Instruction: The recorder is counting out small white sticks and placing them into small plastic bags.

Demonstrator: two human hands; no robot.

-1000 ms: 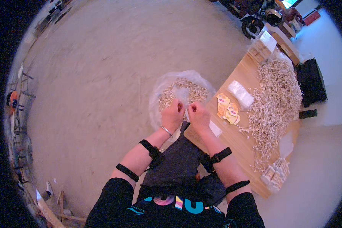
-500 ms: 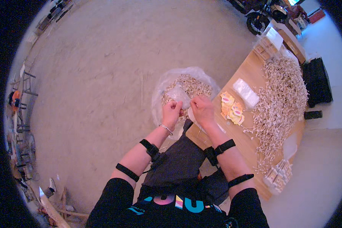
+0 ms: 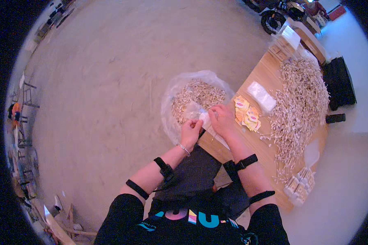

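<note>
Over a large clear plastic sack (image 3: 167, 96) of cotton swabs (image 3: 197, 92), my two hands are close together at the table's near left corner. My left hand (image 3: 190, 134) is closed, thumb and forefinger pinched at the lower edge of a small clear plastic bag (image 3: 193, 109). My right hand (image 3: 222, 121) has its fingers bent round the bag's other side, and something whitish shows between the hands. Its contents are too blurred to make out. Right of my right hand, a heap of yellow-orange printed cards (image 3: 247, 115) lies on the wooden table (image 3: 255, 145).
A big pile of loose cotton swabs (image 3: 302, 98) covers the table's right side. A stack of clear bags (image 3: 261, 97) lies beyond the cards. Packed bundles (image 3: 300, 188) sit at the near end, wrapped boxes (image 3: 284, 45) at the far end. A motorbike (image 3: 274, 20) stands behind.
My hands have come slightly nearer to me and to the table corner. The left hand has turned and lowered; the right hand's fingers now reach further over the small bag.
</note>
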